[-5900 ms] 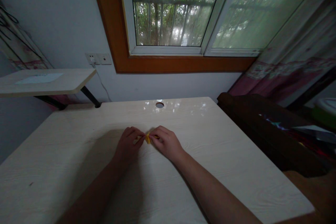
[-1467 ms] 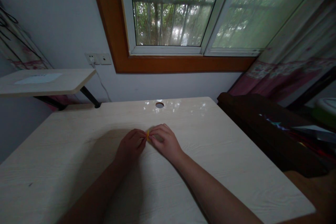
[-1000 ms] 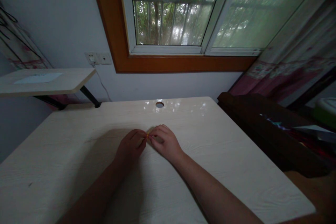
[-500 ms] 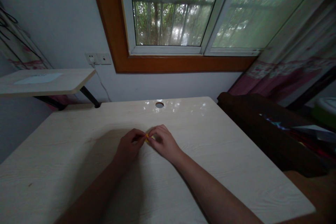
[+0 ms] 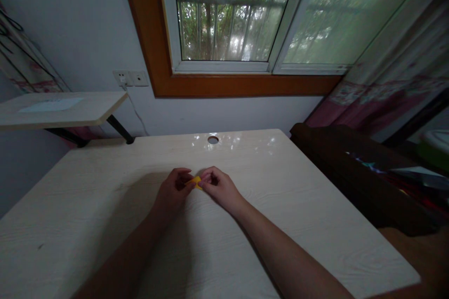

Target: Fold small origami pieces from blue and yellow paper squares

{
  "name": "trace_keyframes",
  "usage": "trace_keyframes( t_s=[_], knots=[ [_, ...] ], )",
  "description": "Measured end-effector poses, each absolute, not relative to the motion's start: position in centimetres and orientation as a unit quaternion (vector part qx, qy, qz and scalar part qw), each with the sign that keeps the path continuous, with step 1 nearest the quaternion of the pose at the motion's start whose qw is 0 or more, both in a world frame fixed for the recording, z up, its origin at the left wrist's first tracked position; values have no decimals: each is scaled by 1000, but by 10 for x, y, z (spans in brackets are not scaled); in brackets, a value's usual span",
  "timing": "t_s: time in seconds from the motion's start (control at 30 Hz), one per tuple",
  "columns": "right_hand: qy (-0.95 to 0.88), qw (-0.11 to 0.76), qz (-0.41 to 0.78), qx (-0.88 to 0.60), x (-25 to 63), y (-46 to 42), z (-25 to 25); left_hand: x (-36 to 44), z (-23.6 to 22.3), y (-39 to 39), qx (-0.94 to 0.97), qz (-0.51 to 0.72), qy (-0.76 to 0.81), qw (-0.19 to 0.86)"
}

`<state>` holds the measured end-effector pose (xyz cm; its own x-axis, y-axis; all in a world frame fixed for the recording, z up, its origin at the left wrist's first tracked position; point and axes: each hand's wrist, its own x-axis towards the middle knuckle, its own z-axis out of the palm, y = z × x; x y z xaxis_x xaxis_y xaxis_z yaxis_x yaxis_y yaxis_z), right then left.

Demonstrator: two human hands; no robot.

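Over the middle of the pale wood-grain desk (image 5: 224, 247), both hands meet at a small, flat yellow piece (image 5: 197, 181), which may be folded paper. Its left part lies against the thumb of my left hand (image 5: 171, 191), whose fingers curve around behind it. From the other side, my right hand (image 5: 219, 188) pinches the piece between thumb and fingertips. Fingers cover some of its edges, so its full shape is hidden.
A cable hole (image 5: 213, 140) is near the desk's back edge. To the left, a raised shelf (image 5: 94, 107) stands on black legs with a paper sheet (image 5: 51, 104) on it. Dark wooden furniture (image 5: 336, 163) stands right of the desk, below a curtain (image 5: 354, 88). A barred window is ahead.
More of the yellow piece shows now between the hands. My left fingers have lifted and loosened from their tight pinch, and the right fingers have shifted slightly.
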<state>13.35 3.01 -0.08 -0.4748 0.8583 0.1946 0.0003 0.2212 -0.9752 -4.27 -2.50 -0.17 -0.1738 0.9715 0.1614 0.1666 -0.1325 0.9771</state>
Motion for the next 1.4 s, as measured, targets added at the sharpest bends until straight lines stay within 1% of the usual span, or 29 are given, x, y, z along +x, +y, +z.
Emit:
trace_keyframes(
  t_s=[0.13,0.3,0.47,0.63,0.8,0.93,1.4],
  knots=[
    [-661,401,552,-312,133,31,-3,-44,-2,-23,503,578,511,389],
    [-675,390,544,-311,134,29,0,-47,-6,-21,499,582,505,395],
    [-686,383,524,-328,134,29,3,-46,-1,-25,542,522,562,343],
    [-677,393,523,-338,135,30,3,-45,7,-27,588,493,564,305],
    [-668,391,532,-344,135,31,1,-45,7,-26,549,506,572,339],
    [-668,392,535,-338,135,32,-1,-45,8,-27,555,483,570,365],
    [-654,383,568,-323,135,32,-1,-43,7,-26,561,472,567,375]
  ],
)
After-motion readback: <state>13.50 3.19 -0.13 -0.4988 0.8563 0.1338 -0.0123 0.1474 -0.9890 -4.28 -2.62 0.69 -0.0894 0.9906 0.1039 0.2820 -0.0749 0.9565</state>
